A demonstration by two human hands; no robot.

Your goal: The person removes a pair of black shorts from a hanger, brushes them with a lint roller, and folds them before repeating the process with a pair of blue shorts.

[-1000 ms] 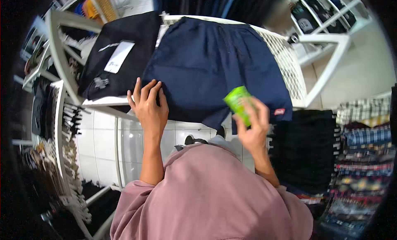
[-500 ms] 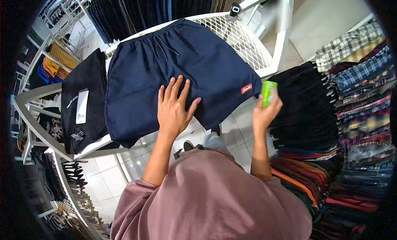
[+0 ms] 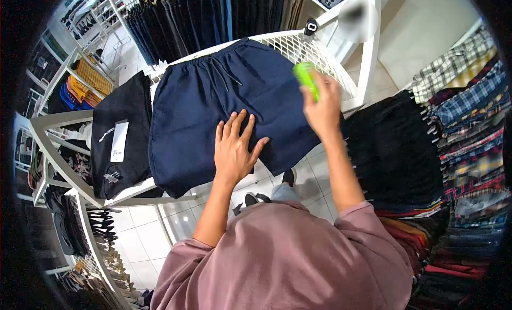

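Navy shorts [image 3: 202, 112] with a drawstring lie spread on a white mesh rack [image 3: 333, 72]. My left hand [image 3: 236, 147] rests flat on them near the middle, its fingers spread. Over the right leg of the shorts, my right hand [image 3: 324, 107] is closed around a bright green object [image 3: 306, 79], blurred by motion. The red label is out of sight behind my right hand and arm. Beside the shorts on the left lies a folded black garment [image 3: 120, 118] with a white tag [image 3: 119, 142].
Dark trousers [image 3: 181, 22] hang behind the rack. A black digital watch [image 3: 311, 26] sits at its back edge. Black garments [image 3: 392, 150] and checked shirts [image 3: 469, 107] hang at the right. Another clothes rack [image 3: 85, 224] stands at the lower left.
My right hand has moved up and to the left with the green object, from beside the shorts' hem to over the right leg. The view has shifted slightly; my left hand stays on the shorts.
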